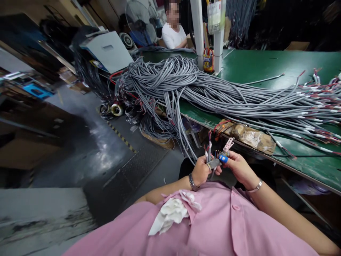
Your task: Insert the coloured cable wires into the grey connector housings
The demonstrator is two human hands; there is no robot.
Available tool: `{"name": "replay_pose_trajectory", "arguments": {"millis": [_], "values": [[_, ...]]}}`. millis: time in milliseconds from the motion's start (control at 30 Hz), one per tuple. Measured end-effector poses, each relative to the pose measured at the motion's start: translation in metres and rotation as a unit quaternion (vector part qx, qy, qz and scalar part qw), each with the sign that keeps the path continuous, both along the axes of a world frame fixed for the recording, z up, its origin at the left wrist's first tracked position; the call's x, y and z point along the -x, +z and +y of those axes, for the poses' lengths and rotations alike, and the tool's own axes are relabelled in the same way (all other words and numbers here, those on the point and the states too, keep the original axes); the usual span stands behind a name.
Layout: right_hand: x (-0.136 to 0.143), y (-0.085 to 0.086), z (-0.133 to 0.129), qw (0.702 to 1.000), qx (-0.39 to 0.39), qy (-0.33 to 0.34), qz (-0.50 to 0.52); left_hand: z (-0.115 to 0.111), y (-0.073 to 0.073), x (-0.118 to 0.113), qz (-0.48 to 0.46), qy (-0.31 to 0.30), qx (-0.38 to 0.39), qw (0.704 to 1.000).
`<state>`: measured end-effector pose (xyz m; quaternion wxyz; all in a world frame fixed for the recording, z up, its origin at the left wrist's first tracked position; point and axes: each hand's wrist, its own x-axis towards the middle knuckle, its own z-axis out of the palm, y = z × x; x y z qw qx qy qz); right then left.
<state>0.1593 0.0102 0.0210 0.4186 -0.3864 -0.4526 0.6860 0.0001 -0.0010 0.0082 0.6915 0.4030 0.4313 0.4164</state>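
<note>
My left hand is closed around grey cables whose ends stand upright, with thin coloured wires fanning out at the tips. A grey cover wraps its thumb. Close against it, my right hand is closed, with a blue wrap on the thumb. A pale pink slotted piece sticks up from the right-hand fingers; its exact kind is unclear. Both sets of fingertips meet at the wires, and the contact itself is partly hidden.
A large bundle of grey cables lies along the green table, some hanging over its edge. A taped cardboard piece sits at the front edge. Behind are a white post, a grey-white box, a fan and a person.
</note>
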Motion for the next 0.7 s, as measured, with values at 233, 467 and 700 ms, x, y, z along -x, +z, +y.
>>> {"name": "replay_pose_trajectory", "arguments": {"millis": [233,467,700], "values": [[0.004,-0.003,-0.002,1.000,0.003,-0.010,0.016,-0.001,0.000,0.000,0.003,0.010,-0.008,1.000],[0.004,-0.006,-0.007,0.999,0.021,-0.010,0.038,-0.002,0.003,0.001,0.021,0.037,-0.013,0.999],[-0.017,-0.025,0.005,0.983,0.104,-0.075,0.134,0.005,0.014,0.004,-0.015,0.008,-0.018,1.000]]}}
